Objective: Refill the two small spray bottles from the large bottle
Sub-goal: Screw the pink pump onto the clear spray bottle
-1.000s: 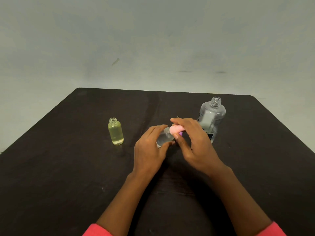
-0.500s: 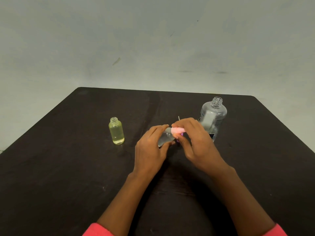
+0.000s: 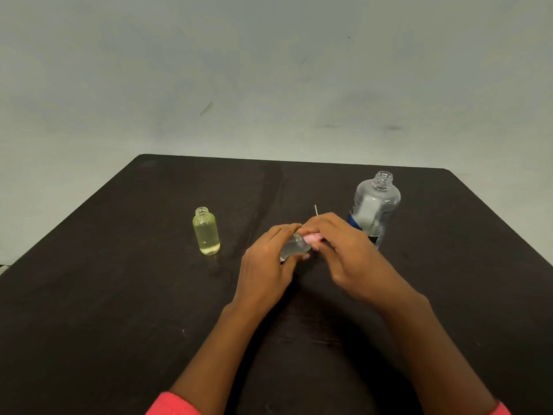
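My left hand (image 3: 264, 269) grips a small clear spray bottle (image 3: 294, 248), held tilted above the table's middle. My right hand (image 3: 347, 253) pinches the pink spray cap (image 3: 312, 237) at that bottle's neck. A thin white tube (image 3: 316, 209) sticks up behind my right fingers; what it belongs to is hidden. A second small bottle (image 3: 206, 231) with yellowish liquid stands uncapped to the left. The large clear bottle (image 3: 374, 206), open at the top and with a label, stands upright just behind my right hand.
Everything sits on a dark table (image 3: 119, 295) whose far edge meets a plain grey wall (image 3: 269, 70). Pink sleeves (image 3: 170, 404) show at the bottom of the view.
My right hand's fingers have shifted slightly around the pink cap while the left hand keeps the small bottle in place. Both standing bottles have not moved.
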Demonstrator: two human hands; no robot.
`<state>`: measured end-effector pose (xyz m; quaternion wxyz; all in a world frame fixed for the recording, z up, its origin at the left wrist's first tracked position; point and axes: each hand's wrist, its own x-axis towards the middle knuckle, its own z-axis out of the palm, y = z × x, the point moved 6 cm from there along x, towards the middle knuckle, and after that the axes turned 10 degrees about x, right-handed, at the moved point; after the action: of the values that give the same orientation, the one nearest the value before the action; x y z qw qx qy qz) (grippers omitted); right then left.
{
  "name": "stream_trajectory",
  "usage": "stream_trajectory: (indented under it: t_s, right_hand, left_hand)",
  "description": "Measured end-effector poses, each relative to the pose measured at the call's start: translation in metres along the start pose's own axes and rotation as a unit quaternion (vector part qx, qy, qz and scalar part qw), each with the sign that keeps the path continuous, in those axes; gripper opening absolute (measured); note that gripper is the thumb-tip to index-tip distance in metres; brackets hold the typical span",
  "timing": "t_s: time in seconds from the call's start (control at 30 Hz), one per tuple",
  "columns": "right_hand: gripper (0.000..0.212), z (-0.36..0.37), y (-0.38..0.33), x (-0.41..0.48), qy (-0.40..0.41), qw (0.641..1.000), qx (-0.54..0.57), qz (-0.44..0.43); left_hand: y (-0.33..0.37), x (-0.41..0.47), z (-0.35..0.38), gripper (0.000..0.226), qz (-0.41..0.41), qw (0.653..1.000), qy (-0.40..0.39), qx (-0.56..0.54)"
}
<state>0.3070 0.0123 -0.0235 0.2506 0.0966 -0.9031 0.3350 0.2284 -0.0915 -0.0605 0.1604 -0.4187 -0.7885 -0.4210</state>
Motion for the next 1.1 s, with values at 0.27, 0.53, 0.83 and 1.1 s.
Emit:
stream_trajectory:
  t_s: [0.27, 0.53, 0.83, 1.1]
  right_hand:
    - [0.042, 0.004, -0.002, 0.000, -0.020, 0.998, -0.047, -0.020]
    - [0.060, -0.008, 0.001, -0.002, 0.043, 0.995, 0.082, 0.046]
    - [0.042, -0.006, 0.005, -0.001, 0.118, 0.949, 0.281, 0.082]
    - [0.027, -0.004, 0.011, -0.005, 0.215, 0.948, 0.212, 0.100]
  left_hand:
    - [0.002, 0.002, 0.001, 0.039, 0.009, 0.999, -0.032, -0.020]
    - [0.001, 0.003, -0.001, 0.040, -0.001, 0.999, -0.036, -0.038]
    - [0.000, 0.004, -0.001, 0.045, -0.033, 0.997, -0.023, -0.065]
    - [0.006, 0.001, 0.003, 0.045, -0.051, 0.995, -0.025, -0.082]
